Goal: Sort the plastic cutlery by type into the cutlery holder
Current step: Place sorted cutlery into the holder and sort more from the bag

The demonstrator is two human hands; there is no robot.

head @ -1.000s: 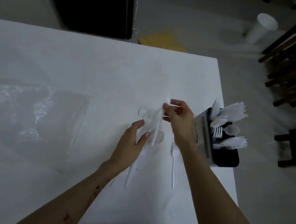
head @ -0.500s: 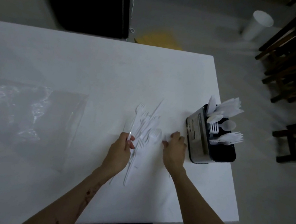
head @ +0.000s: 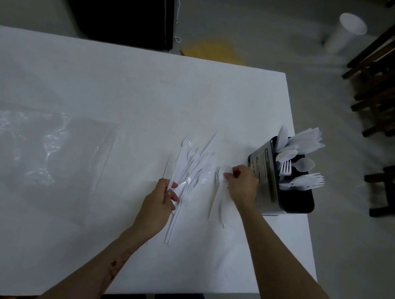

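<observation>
A white tabletop (head: 99, 77) fills most of the head view, its far right corner running out toward a grey floor. On its left part lies a flat, clear plastic bag (head: 36, 149), crinkled and catching some light. At the tabletop's right edge stands the cutlery holder (head: 268, 176), a metal box with dark compartments, from which white spoons, forks and knives stick up and lean outward to the right. Which type fills which compartment is hard to tell in the dim light.

Between the bag and the holder, near the middle of the tabletop, lies a loose pile of white plastic cutlery (head: 196, 164), mostly forks with their tines pointing away from the person, a spoon bowl among them, and long handles trailing toward the near edge.

The left hand (head: 158, 208) sits at the near left side of that pile, its fingers curled round the handle of a fork (head: 180, 158) whose tines reach up along the pile's left edge. The right hand (head: 241, 184) is just right of the pile and close beside the holder's metal wall, its fingertips pinching a small white piece of cutlery (head: 225, 172); its type is too blurred to name. Beneath that hand a couple of white handles (head: 216, 204) lie on the tabletop, pointing toward the person.
</observation>
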